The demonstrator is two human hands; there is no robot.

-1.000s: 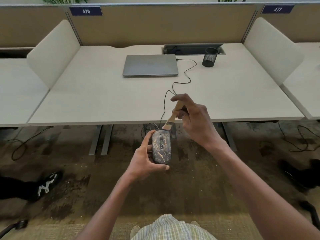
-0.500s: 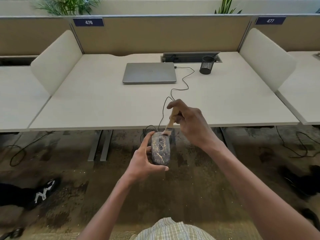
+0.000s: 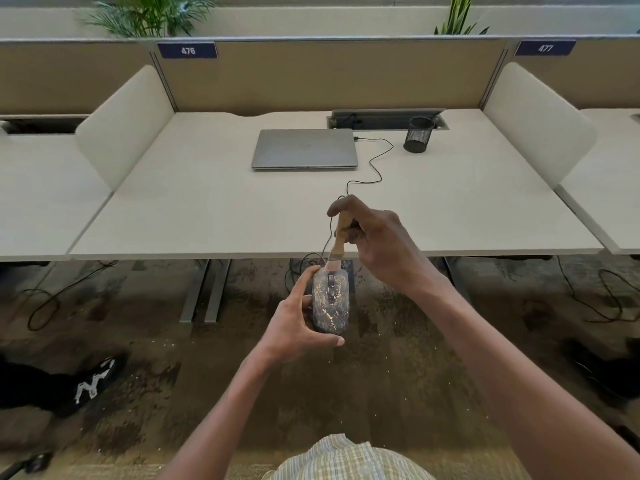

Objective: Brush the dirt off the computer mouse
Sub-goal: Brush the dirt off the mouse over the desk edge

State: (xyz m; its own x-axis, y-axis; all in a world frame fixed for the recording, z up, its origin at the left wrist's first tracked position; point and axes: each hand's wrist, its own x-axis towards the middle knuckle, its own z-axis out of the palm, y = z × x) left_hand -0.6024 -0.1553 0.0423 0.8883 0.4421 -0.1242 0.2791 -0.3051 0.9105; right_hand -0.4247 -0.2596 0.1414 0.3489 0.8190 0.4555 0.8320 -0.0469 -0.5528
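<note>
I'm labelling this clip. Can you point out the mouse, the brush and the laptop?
mouse [image 3: 330, 303], head view, on its speckled top shell.
brush [image 3: 341, 230], head view, on the wooden handle.
laptop [image 3: 304, 147], head view, on the closed lid.

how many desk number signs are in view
2. Sign 476 is on the back partition, upper left, above the laptop desk. Sign 477 is on the partition at upper right. Others may lie outside the frame.

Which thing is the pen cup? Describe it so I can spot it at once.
Start at the desk under the sign 476. Go to its far edge, right of the closed laptop, beside the cable hatch. The pen cup is the only upright black mesh cylinder there.
</note>
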